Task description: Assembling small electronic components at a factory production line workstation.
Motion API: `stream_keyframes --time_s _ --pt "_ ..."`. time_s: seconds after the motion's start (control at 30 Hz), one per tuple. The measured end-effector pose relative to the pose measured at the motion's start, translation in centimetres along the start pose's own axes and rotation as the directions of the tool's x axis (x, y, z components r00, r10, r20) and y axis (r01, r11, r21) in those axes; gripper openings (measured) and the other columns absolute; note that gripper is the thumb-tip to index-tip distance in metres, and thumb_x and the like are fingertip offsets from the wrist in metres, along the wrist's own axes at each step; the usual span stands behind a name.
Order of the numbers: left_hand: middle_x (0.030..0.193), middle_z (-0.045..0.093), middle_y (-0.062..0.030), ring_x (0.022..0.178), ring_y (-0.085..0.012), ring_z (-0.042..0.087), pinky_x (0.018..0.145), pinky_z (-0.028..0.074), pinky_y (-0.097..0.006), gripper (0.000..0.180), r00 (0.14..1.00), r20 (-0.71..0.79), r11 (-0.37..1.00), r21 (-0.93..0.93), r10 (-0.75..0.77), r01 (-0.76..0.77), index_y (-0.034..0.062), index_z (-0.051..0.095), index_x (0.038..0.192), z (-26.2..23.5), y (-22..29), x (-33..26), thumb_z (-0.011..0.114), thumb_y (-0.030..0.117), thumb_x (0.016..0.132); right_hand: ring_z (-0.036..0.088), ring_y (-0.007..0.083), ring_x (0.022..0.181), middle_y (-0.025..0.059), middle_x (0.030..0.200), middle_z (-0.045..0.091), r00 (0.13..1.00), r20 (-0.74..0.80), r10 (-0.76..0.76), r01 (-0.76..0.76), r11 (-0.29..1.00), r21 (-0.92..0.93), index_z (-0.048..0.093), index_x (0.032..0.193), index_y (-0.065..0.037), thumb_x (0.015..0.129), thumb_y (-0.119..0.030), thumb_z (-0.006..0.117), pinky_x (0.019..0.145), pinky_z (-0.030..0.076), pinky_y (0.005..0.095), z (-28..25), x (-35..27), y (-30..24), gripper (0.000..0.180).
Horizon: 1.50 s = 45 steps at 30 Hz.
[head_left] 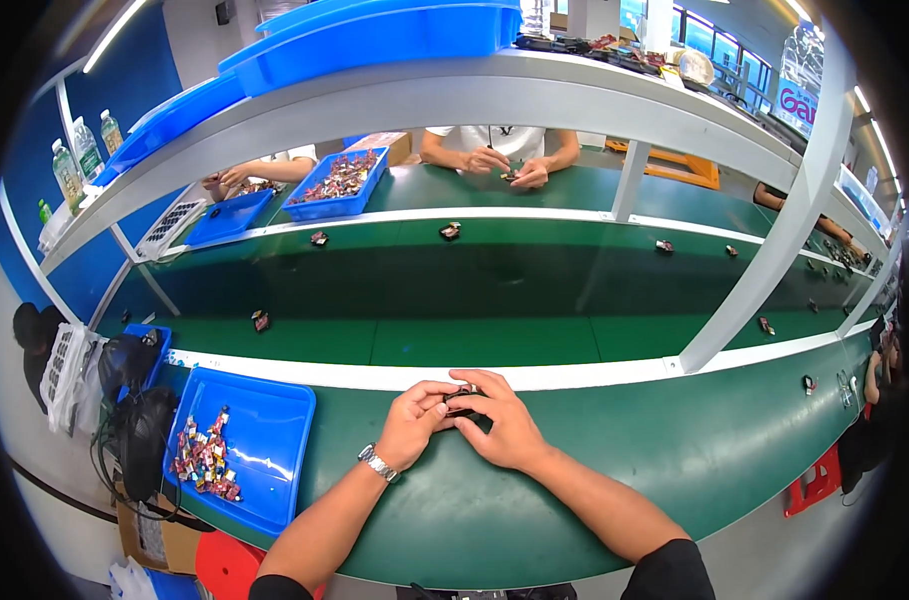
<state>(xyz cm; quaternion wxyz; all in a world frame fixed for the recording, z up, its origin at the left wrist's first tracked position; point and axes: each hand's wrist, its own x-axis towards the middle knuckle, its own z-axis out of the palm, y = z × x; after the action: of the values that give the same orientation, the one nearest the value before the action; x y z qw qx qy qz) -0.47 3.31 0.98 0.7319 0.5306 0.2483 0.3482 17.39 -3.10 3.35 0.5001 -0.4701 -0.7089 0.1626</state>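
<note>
Small dark part (460,396) sits pinched between both hands at the near bench edge (574,440). Left hand (414,420) and right hand (504,425) each clench it with fingertips. Judgement: brace wrists on bench, align before pressing. Blue tray (274,440) of parts lies left.

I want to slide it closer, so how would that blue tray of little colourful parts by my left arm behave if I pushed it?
The blue tray looks like stiff moulded plastic, so it would probably slide whole over the green table without bending. It seems light: only a small heap of parts sits in one corner. Those loose pieces would likely shift or scatter inside if shoved quickly.
</note>
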Motion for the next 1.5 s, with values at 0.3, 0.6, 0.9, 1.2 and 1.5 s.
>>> stream_keyframes --time_s 0.3,0.6,0.9,1.2,1.5 --pt "0.127 0.062 -0.0154 0.117 -0.0224 0.063 0.1 0.055 -0.038 0.029 0.999 -0.031 1.0 0.001 -0.013 0.013 -0.0026 0.05 0.132 1.0 0.6 0.2 0.045 0.0 0.103 0.061 0.026 0.097 0.01 0.108 0.063 0.982 -0.159 -0.105 0.083 0.987 -0.14 0.07 0.095 -0.003 0.078 0.001 0.074 0.077 0.055 0.0341 0.1 0.5 -0.1 0.018" --pt "0.126 0.063 -0.013 0.116 -0.0206 0.063 0.098 0.056 -0.036 0.03 0.998 -0.041 0.998 0.017 -0.052 0.052 -0.0005 0.051 0.132 0.8 0.5 0.2 0.045 -0.001 0.102 0.061 0.0237 0.086 0.0067 0.096 0.063 0.981 -0.108 -0.164 0.134 0.961 -0.24 0.071 0.092 -0.005 0.073 0.003 0.077 0.07 0.054 0.033 0.1 0.1 -0.1 0.022" --pt "0.126 0.063 -0.0132 0.116 -0.02 0.063 0.099 0.056 -0.036 0.03 0.999 -0.025 0.999 0.023 -0.047 0.047 -0.0017 0.051 0.132 0.9 0.2 0.3 0.045 -0.001 0.103 0.062 0.0219 0.086 0.0041 0.096 0.062 0.971 -0.115 -0.208 0.155 0.921 -0.358 0.071 0.096 -0.007 0.075 -0.002 0.075 0.07 0.055 0.0323 0.4 -0.1 0.4 0.022" --pt "0.125 0.064 -0.0134 0.114 -0.0199 0.064 0.096 0.057 -0.035 0.029 0.997 -0.073 0.999 0.035 -0.038 0.041 -0.0022 0.052 0.131 0.8 0.4 0.1 0.046 -0.002 0.102 0.062 0.0238 0.086 0.006 0.094 0.063 0.951 -0.094 -0.294 0.231 0.88 -0.416 0.071 0.094 -0.004 0.073 -0.001 0.076 0.073 0.054 0.0333 0.6 0.1 0.2 0.021" --pt "0.123 0.065 -0.0132 0.11 -0.0198 0.065 0.095 0.058 -0.037 0.029 0.997 -0.065 0.998 0.057 -0.037 0.041 -0.002 0.051 0.131 1.2 0.6 0.0 0.047 0.001 0.103 0.061 0.0231 0.086 0.0059 0.093 0.063 0.93 -0.064 -0.362 0.285 0.82 -0.497 0.07 0.091 -0.004 0.071 -0.002 0.074 0.074 0.054 0.0336 0.6 0.1 0.6 0.021"
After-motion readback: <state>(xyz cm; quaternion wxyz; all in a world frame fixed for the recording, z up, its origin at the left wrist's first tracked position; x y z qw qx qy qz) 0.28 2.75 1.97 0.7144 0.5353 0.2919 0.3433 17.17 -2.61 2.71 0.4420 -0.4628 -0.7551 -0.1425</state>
